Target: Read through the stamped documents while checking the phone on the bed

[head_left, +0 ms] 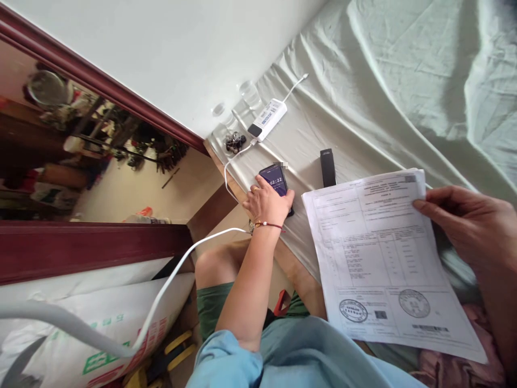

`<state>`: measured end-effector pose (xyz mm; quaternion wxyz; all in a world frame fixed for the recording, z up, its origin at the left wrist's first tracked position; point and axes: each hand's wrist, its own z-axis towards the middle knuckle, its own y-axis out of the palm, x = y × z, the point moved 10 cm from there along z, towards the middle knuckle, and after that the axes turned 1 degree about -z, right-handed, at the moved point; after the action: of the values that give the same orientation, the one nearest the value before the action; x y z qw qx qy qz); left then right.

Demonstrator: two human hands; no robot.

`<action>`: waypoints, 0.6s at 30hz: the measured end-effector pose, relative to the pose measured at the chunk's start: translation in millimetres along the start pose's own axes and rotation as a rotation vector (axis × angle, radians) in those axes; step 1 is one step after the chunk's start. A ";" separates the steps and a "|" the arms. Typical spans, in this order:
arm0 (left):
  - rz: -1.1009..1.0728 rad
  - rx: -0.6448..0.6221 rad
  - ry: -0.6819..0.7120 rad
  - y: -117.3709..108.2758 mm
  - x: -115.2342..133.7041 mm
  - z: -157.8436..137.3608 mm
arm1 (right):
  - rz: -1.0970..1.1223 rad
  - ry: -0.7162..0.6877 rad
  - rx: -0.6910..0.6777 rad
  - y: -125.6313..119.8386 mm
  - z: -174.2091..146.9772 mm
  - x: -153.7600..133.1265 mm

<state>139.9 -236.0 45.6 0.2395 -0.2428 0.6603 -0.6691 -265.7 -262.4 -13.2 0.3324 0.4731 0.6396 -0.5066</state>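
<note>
The phone [281,180] lies directly under the left grip [264,205], near the edge of the pale green cloth [343,121]; its lit screen reads 02:22. The left grip is part-spread, with a finger at 1 side of the phone and the thumb at the other; from my position I cannot tell whether it clamps the unit or only rests on it. A red cord bracelet [271,224] sits just behind it, at the wrist.

The printed sheets [371,231] are to the right of the left grip. The right grip [476,221] is closed in a pinch on their upper right edge, thumb on the front face. I count 2 round stamps low on the top page.

Between the 2 grips, just beyond the sheets' upper left corner, is a black block [328,170]. Beyond the left grip lies a white device [271,119] with a dark end. Left of that device, near the wall [194,59], I see 2 clear cups [251,96] and a dark beaded cluster [235,143]. A thick white cable [155,302] runs left of the left forearm.
</note>
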 end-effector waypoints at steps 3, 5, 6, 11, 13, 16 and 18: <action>-0.010 -0.007 0.015 -1.9 -1.3 -5.0 | 0.048 -0.008 -0.019 0.8 1.7 2.2; -0.050 0.015 0.068 -5.6 -2.5 -17.7 | 0.085 -0.019 -0.053 3.8 3.1 2.4; -0.089 0.040 0.110 -8.6 -3.3 -27.6 | 0.099 -0.026 -0.073 5.7 3.7 2.0; -0.498 0.133 0.294 -19.4 -19.9 -98.7 | 0.179 -0.041 -0.143 12.9 3.4 -2.4; -0.686 -0.032 0.281 -2.7 -26.1 -121.1 | 0.253 -0.011 -0.173 16.5 2.1 -3.1; -0.951 -0.309 0.159 27.9 -29.6 -143.8 | 0.358 0.024 -0.204 20.7 0.3 -5.1; -1.099 -0.424 0.077 41.9 -28.3 -152.0 | 0.396 0.039 -0.213 22.8 -0.5 -6.3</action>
<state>64.1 -101.7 1.9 -0.2204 -0.5676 0.5652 -0.5566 -242.2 -262.7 -14.9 0.4612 0.5614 0.5903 -0.3517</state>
